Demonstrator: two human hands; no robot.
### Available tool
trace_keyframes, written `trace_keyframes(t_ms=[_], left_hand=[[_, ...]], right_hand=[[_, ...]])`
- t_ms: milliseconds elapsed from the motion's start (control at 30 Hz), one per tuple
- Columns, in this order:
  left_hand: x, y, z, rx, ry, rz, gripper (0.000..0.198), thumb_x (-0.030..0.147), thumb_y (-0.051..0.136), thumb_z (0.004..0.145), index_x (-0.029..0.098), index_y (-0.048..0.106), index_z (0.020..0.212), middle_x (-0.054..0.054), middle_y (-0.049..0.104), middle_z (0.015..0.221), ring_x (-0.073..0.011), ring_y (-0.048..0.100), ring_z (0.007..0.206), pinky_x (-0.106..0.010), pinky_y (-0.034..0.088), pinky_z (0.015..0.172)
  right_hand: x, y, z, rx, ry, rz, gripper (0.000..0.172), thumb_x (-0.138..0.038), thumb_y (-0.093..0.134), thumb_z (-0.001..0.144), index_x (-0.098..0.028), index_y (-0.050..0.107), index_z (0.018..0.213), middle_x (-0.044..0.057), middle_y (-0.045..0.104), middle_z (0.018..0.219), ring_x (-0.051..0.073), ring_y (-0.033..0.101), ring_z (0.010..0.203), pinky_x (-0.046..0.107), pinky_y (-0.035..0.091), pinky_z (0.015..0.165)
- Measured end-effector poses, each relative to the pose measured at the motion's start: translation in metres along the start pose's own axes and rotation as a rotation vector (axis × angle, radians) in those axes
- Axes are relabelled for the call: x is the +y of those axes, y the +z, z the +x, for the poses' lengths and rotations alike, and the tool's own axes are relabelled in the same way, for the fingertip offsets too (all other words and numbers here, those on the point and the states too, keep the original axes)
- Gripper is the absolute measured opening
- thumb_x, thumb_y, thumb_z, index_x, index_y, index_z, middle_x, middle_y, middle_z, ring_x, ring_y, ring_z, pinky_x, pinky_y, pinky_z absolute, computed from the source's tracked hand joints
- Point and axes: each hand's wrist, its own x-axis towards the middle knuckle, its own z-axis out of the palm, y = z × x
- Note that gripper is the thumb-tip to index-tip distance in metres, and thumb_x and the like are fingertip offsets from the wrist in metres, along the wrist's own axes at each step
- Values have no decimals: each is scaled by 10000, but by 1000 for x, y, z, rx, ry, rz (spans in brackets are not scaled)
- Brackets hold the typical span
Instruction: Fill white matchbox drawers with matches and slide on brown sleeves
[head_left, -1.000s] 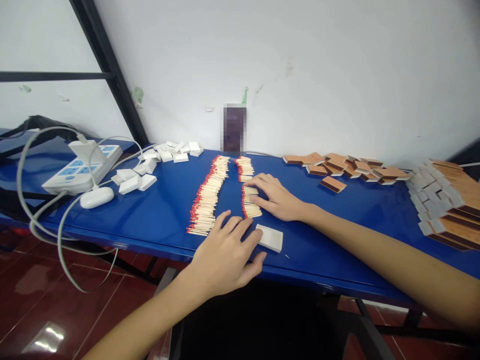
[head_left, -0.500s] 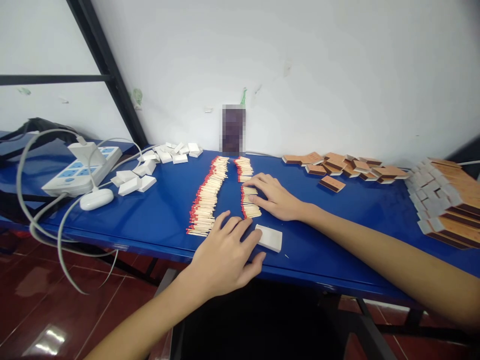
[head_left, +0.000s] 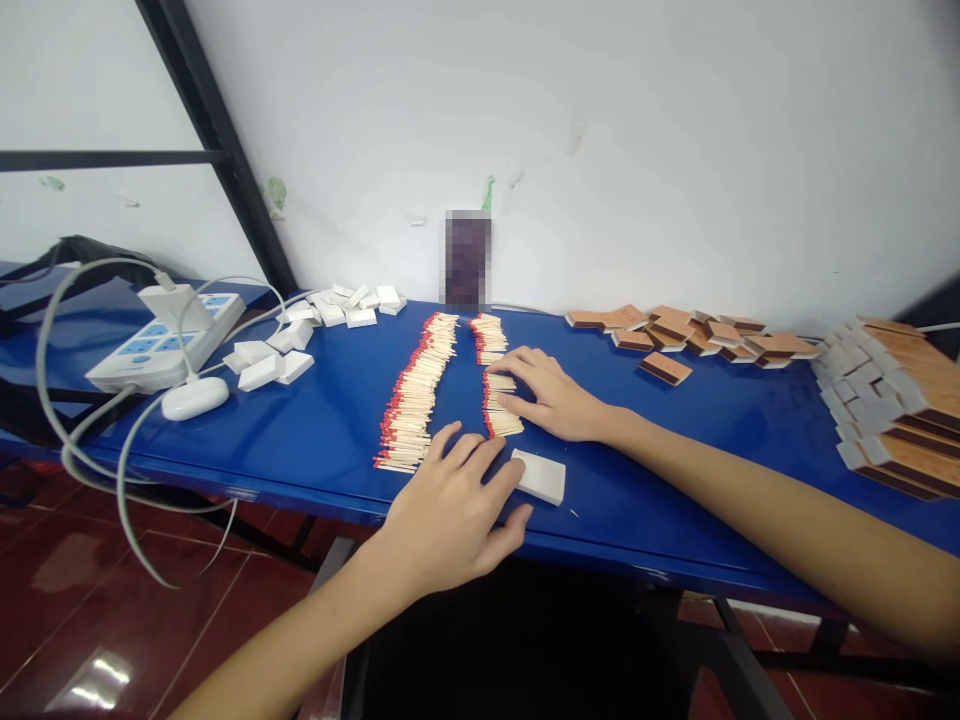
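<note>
My left hand (head_left: 459, 515) rests at the table's front edge with its fingers spread. Its index fingertip lies at the left end of a white matchbox tray (head_left: 541, 478). Over the shorter right-hand row of matches (head_left: 501, 408) is my right hand (head_left: 553, 395), its index finger and thumb apart and touching or just above the sticks. A gap splits that row, with another group of matches (head_left: 489, 338) behind it. To the left runs a longer row of red-tipped matches (head_left: 415, 390), its near end by my left fingertips. I see nothing gripped in either hand.
White matchbox trays (head_left: 279, 350) lie in a loose pile at the left back. Brown matchbox sleeves (head_left: 694, 332) are scattered at the right back, and stacked matchboxes (head_left: 892, 410) stand far right. A power strip (head_left: 169, 340) with looping white cables sits on the left.
</note>
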Motion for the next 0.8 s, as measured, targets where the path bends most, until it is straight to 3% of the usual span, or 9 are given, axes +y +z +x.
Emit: trace_keyframes(t_ms=[800], left_hand=[[0,1,0,6,11,17,327,371,439,989,170,615,1178,-122,628,1270,-292,580,1149,-538,333,1119]], right_hand=[[5,3,3,40,37,27,395,-466,471,962,-251,539,1287,119,567,1237,313,500,1126,514,376,963]])
